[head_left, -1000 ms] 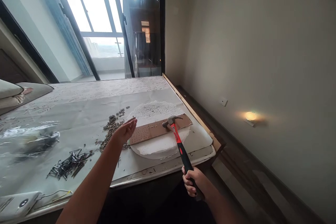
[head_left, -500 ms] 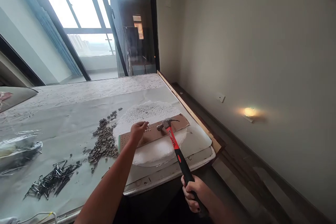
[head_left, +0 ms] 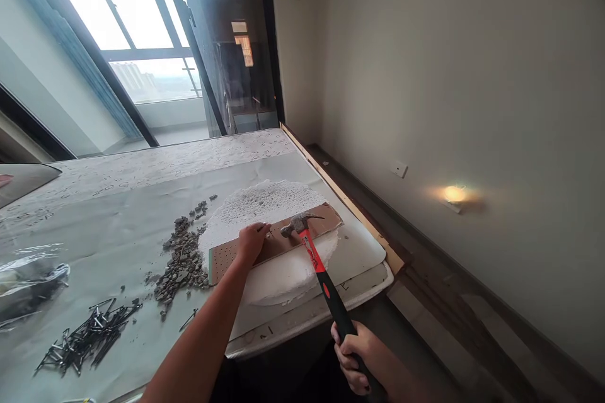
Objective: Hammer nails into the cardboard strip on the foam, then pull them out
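Observation:
My right hand (head_left: 352, 356) is wrapped round the black grip of a claw hammer (head_left: 314, 258). The hammer's shaft is red above the grip, and its grey metal head is over a brown board with small holes (head_left: 295, 230). My left hand (head_left: 253, 242) is at the board, left of the hammer head. Its fingers are drawn together near the surface, with a tiny pale spot by the tips; what they hold, if anything, cannot be made out. The board lies across a white powdery mound (head_left: 278, 286), which shows on both its long sides.
Left of the board is a heap of grey gravel (head_left: 182, 264). A pile of dark nails (head_left: 89, 337) lies nearer me, and a clear plastic bag (head_left: 33, 280) sits at the far left. A wooden strip (head_left: 350, 201) edges the table beside the wall.
My left hand has lowered to the board, and its fingers have moved slightly right. The hammer head stays over the board while my right hand has shifted slightly. The camera view has shifted a little.

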The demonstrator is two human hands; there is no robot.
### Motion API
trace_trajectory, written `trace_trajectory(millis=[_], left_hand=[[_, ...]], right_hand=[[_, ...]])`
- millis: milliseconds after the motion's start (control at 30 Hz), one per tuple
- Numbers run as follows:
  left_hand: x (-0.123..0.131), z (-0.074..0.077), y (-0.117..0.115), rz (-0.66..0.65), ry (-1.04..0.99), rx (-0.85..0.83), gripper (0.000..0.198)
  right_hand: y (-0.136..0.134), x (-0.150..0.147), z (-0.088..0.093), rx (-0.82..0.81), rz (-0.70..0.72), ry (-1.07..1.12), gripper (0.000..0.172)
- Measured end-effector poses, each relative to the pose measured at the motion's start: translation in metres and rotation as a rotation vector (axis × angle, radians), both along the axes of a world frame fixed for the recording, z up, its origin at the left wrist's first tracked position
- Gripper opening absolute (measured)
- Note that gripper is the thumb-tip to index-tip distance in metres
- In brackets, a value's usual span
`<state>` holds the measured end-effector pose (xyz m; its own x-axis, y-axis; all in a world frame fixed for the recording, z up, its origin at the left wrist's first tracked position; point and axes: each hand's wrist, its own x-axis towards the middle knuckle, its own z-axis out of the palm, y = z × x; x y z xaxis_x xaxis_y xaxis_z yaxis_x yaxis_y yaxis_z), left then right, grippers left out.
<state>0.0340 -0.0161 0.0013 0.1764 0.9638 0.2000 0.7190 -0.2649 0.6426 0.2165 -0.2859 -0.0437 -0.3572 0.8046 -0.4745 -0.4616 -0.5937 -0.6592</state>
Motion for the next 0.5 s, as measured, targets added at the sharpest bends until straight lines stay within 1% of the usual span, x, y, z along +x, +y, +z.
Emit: trace_trajectory(millis=[233,367,500], left_hand=[[0.002,0.001,-0.001,-0.034,0.098,0.099,0.036],[0.003,-0.003,0.000,-0.063,0.159,0.185,0.038],[0.003,-0.009,0.002,-0.081,0.203,0.204,0.037]], right_hand=[[-0.001,0.000,0.006,0.020,-0.005,-0.012,0.020],[-0.001,0.001,0.011,0.016,-0.011,-0.042,0.019],[0.002,-0.001,0.018,0.027,0.005,-0.078,0.019]])
